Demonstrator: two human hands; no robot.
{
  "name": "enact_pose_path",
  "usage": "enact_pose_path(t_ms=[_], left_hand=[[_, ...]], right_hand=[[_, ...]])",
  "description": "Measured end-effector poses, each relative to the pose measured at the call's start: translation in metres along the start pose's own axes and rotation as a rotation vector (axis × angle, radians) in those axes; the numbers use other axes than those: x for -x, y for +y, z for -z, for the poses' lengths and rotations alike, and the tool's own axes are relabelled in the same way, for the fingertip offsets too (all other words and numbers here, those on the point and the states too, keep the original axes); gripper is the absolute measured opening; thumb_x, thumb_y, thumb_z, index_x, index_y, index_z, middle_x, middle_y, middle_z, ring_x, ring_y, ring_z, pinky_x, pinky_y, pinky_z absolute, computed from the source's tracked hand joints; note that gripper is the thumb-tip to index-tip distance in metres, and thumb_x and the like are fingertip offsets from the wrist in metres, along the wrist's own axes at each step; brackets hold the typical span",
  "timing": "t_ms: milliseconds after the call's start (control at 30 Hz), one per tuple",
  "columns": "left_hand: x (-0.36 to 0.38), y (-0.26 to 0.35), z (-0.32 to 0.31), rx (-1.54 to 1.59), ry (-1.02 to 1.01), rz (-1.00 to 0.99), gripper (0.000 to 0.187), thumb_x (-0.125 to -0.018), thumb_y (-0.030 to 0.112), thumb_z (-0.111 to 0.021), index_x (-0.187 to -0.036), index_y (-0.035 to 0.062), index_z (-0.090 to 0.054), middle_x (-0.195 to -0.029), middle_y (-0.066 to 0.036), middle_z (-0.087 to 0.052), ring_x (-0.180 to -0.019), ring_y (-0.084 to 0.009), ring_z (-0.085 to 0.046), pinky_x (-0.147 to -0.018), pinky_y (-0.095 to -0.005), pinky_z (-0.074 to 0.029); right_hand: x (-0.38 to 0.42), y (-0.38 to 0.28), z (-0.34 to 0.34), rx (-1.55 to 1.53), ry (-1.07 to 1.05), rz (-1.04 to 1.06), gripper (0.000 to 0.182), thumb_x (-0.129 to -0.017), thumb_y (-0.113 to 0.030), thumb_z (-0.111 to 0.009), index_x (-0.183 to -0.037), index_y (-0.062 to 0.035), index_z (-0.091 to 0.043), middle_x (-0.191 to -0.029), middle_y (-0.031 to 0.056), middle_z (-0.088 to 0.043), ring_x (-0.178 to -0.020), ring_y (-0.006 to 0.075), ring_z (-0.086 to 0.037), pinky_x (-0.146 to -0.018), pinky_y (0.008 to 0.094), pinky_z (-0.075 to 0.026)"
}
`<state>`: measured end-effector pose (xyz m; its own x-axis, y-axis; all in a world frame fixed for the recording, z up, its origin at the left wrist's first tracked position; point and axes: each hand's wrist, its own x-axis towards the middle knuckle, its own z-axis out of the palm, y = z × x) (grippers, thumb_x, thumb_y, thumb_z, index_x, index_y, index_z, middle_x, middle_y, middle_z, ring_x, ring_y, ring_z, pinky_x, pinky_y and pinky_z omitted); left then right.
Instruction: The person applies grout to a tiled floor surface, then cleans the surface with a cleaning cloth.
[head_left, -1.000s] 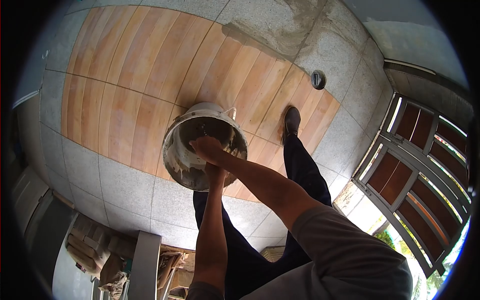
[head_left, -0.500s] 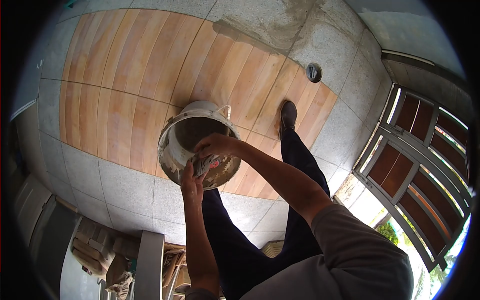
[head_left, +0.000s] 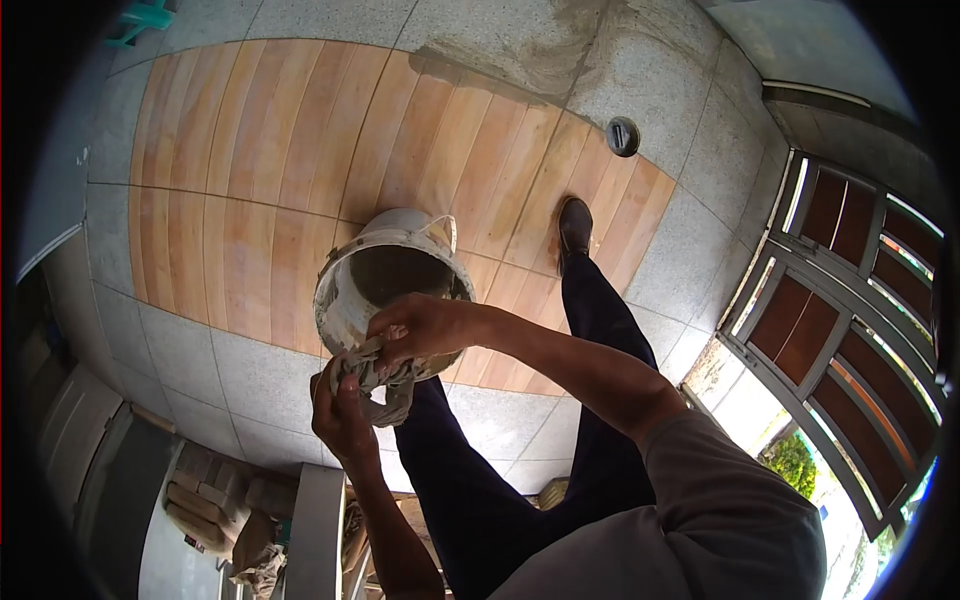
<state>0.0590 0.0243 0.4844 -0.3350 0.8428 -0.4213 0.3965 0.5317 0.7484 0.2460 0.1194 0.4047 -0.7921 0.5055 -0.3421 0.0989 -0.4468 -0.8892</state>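
A wet, greyish rag (head_left: pixel 397 393) is bunched up between my two hands, over the near rim of a bucket. My left hand (head_left: pixel 345 415) grips its left side, with the fingers curled round the cloth. From the right, my right hand (head_left: pixel 425 328) pinches the top of the rag, its fingertips partly hidden. The white bucket (head_left: pixel 340 290) stands on the floor in front of me, its rim and wall smeared with dried grey matter. A wire handle (head_left: pixel 453 235) sticks up at its far right. Dark grey contents (head_left: pixel 400 275) show inside.
Wood-look tiles (head_left: pixel 270 140) cover the middle floor, bordered by grey speckled tiles (head_left: pixel 270 385). A wet grey smear (head_left: pixel 560 50) lies at the back. A round drain cup (head_left: pixel 622 137) sits near my shoe (head_left: pixel 574 225). At right is a slatted gate (head_left: pixel 820 290); at top left, a green stool (head_left: pixel 148 15).
Both hands have come up out of the bucket and toward me, to the left, bringing the rag over the near rim. More of the rag now shows. The view has shifted slightly.
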Motion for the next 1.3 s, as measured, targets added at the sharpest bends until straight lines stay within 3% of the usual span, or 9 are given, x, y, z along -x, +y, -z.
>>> enact_pose_path(t_ms=[233, 333, 467, 667, 767, 1000, 1100, 1133, 1300], left_hand=[[0.002, 0.069, -0.052, -0.007, -0.061, -0.412, 0.029, -0.101, 0.008, -0.056, -0.126, -0.0031, -0.066, -0.133, -0.016, -0.062, -0.13, -0.0293, -0.057, -0.111, -0.0431, -0.045], [0.008, 0.111, -0.081, -0.043, 0.004, -0.427, 0.029, -0.1, 0.007, -0.053, -0.122, -0.0056, -0.067, -0.129, -0.018, -0.065, -0.126, -0.0305, -0.06, -0.109, -0.0436, -0.047], [0.017, 0.151, -0.117, 0.199, 0.074, -0.291, 0.031, -0.099, 0.011, -0.05, -0.116, -0.0071, -0.068, -0.114, -0.017, -0.069, -0.115, -0.0308, -0.066, -0.1, -0.0419, -0.053], [0.014, 0.182, -0.201, 0.176, 0.217, -0.135, 0.028, -0.096, 0.01, -0.05, -0.113, -0.0064, -0.065, -0.111, -0.016, -0.069, -0.1, -0.0274, -0.066, -0.096, -0.0385, -0.051], [0.013, 0.202, -0.23, -0.017, 0.229, -0.229, 0.03, -0.099, 0.013, -0.051, -0.117, -0.0074, -0.065, -0.109, -0.015, -0.07, -0.098, -0.0235, -0.066, -0.092, -0.0362, -0.051], [0.028, 0.201, -0.228, -0.005, 0.098, -0.044, 0.031, -0.1, 0.015, -0.054, -0.118, -0.0061, -0.067, -0.097, -0.013, -0.071, -0.082, -0.0146, -0.061, -0.077, -0.0299, -0.052], [0.043, 0.189, -0.209, 0.094, 0.181, -0.031, 0.028, -0.1, 0.013, -0.052, -0.114, -0.0056, -0.067, -0.099, -0.017, -0.072, -0.09, -0.021, -0.067, -0.082, -0.0349, -0.054], [0.049, 0.184, -0.202, 0.176, 0.221, -0.05, 0.027, -0.099, 0.013, -0.051, -0.113, -0.0057, -0.067, -0.1, -0.018, -0.072, -0.091, -0.0225, -0.068, -0.084, -0.036, -0.055], [0.068, 0.152, -0.198, 0.207, 0.148, -0.241, 0.031, -0.099, 0.007, -0.05, -0.124, -0.0068, -0.062, -0.118, -0.017, -0.069, -0.105, -0.0245, -0.065, -0.097, -0.0365, -0.05]], right_hand=[[0.094, -0.098, 0.074, 0.172, 0.238, 0.282, 0.033, -0.085, -0.003, -0.07, -0.118, -0.0033, -0.069, -0.114, 0.0126, -0.069, -0.109, 0.0273, -0.066, -0.092, 0.0422, -0.055], [0.118, -0.101, 0.121, 0.047, 0.206, 0.298, 0.038, -0.082, -0.001, -0.067, -0.12, -0.0034, -0.068, -0.115, 0.0123, -0.068, -0.114, 0.0289, -0.064, -0.095, 0.0414, -0.055], [0.146, -0.085, 0.173, 0.211, -0.034, 0.09, 0.039, -0.08, -0.005, -0.066, -0.119, -0.0025, -0.068, -0.11, 0.014, -0.067, -0.107, 0.0297, -0.064, -0.091, 0.0435, -0.052], [0.197, -0.082, 0.224, 0.722, 0.385, 0.444, 0.028, -0.083, -0.009, -0.064, -0.108, 0.003, -0.065, -0.099, 0.0173, -0.067, -0.094, 0.0369, -0.065, -0.082, 0.0446, -0.052], [0.209, -0.075, 0.239, 0.442, 0.326, 0.201, 0.028, -0.084, -0.008, -0.063, -0.109, 0.0051, -0.064, -0.101, 0.0204, -0.066, -0.091, 0.0385, -0.066, -0.082, 0.0458, -0.052], [0.235, -0.059, 0.241, 0.513, 0.528, 0.315, 0.023, -0.087, 0.002, -0.058, -0.108, 0.0046, -0.067, -0.099, 0.0203, -0.066, -0.091, 0.0379, -0.067, -0.082, 0.0442, -0.054], [0.239, -0.042, 0.235, 0.712, 0.768, 0.309, 0.02, -0.087, -0.002, -0.061, -0.103, 0.0022, -0.072, -0.091, 0.0186, -0.069, -0.091, 0.0361, -0.068, -0.081, 0.0423, -0.055], [0.242, -0.036, 0.23, 0.499, 0.796, 0.214, 0.02, -0.091, -0.007, -0.064, -0.108, 0.0015, -0.072, -0.097, 0.0184, -0.071, -0.09, 0.0322, -0.071, -0.08, 0.0396, -0.056], [0.237, -0.002, 0.161, -0.031, 0.463, -0.205, 0.053, -0.105, -0.047, -0.054, -0.13, -0.0025, -0.065, -0.119, 0.015, -0.07, -0.097, 0.0284, -0.07, -0.086, 0.0392, -0.058]])
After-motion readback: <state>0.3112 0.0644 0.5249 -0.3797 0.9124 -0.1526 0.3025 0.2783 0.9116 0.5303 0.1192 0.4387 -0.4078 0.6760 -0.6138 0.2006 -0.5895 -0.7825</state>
